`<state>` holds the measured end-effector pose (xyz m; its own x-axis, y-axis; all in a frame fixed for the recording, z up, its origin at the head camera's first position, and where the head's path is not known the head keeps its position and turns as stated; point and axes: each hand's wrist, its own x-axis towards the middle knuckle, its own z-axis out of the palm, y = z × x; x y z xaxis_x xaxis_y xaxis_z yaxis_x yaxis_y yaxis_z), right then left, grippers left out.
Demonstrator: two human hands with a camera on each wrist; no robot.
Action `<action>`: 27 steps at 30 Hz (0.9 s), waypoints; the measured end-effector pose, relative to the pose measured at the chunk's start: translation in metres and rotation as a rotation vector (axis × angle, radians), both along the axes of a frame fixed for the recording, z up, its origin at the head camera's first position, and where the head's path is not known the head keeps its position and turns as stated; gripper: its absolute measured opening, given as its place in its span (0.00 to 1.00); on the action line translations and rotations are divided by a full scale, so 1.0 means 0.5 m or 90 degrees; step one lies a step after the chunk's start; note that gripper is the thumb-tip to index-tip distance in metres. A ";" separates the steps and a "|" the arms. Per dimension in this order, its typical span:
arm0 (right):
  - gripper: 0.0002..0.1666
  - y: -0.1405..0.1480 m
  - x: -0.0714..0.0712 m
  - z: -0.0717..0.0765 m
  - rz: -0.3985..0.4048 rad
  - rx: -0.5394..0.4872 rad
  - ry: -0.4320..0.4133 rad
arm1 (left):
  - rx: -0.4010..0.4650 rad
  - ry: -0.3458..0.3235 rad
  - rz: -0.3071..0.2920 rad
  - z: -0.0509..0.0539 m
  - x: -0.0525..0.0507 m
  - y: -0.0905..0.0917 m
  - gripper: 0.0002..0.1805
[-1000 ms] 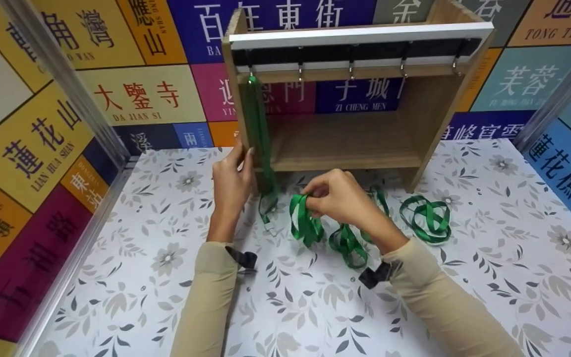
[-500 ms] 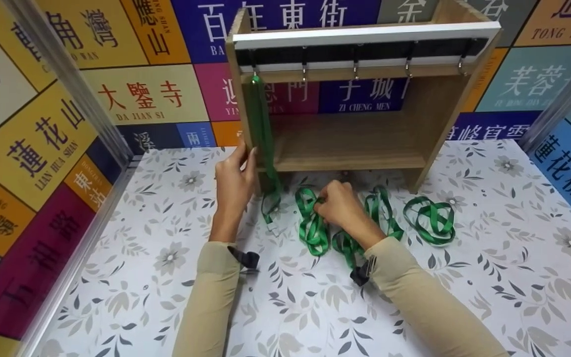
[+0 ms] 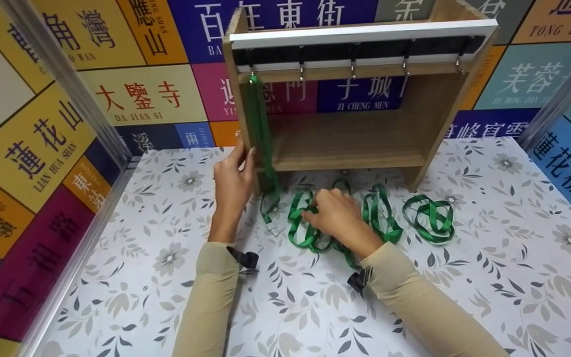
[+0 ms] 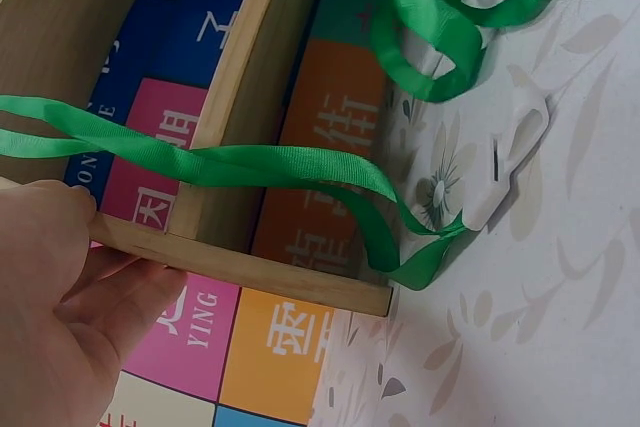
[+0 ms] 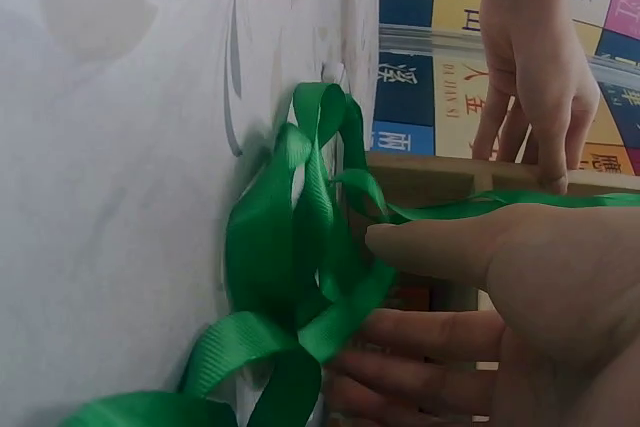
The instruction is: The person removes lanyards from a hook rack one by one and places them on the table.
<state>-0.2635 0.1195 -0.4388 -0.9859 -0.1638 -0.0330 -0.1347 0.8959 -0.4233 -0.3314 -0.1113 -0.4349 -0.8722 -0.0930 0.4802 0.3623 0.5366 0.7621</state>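
Observation:
My left hand [image 3: 233,181] grips the left side panel of a wooden hook rack [image 3: 350,141]; in the left wrist view, thumb and fingers lie on either side of the panel edge [image 4: 250,272]. From the leftmost hook hangs a green lanyard [image 3: 264,139], its white plastic clip [image 4: 500,162] down by the tabletop. Over a second, loosely looped green lanyard [image 3: 307,242] on the table is my right hand [image 3: 340,215]. In the right wrist view its thumb and fingers stand apart beside the ribbon loops [image 5: 270,247], fingertips at the ribbon.
Right of the hand lie more looped green lanyards [image 3: 393,232], one partly under my forearm, another coil [image 3: 433,216] farthest right. Several metal hooks [image 3: 353,72] line the rack's front bar. Sign-patterned panels [image 3: 139,96] stand behind the flower-print table surface [image 3: 166,282].
My right hand first held the looped lanyard bunched and raised; the lanyard now lies spread on the table, its loops wider. The left hand has stayed on the rack.

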 end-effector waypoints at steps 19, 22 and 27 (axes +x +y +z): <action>0.19 0.020 -0.010 0.019 0.046 -0.105 -0.116 | -0.016 0.015 0.014 -0.001 -0.003 0.006 0.27; 0.20 0.028 -0.011 0.047 0.049 -0.109 -0.124 | -0.016 0.012 0.014 0.000 -0.003 0.004 0.27; 0.16 0.027 -0.011 0.081 0.049 -0.183 -0.021 | -0.009 0.023 0.008 -0.002 -0.003 0.000 0.25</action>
<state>-0.2689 0.1331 -0.3983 -0.9696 -0.2448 -0.0063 -0.1790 0.7261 -0.6639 -0.3326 -0.1113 -0.4359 -0.8534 -0.0970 0.5122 0.3817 0.5527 0.7408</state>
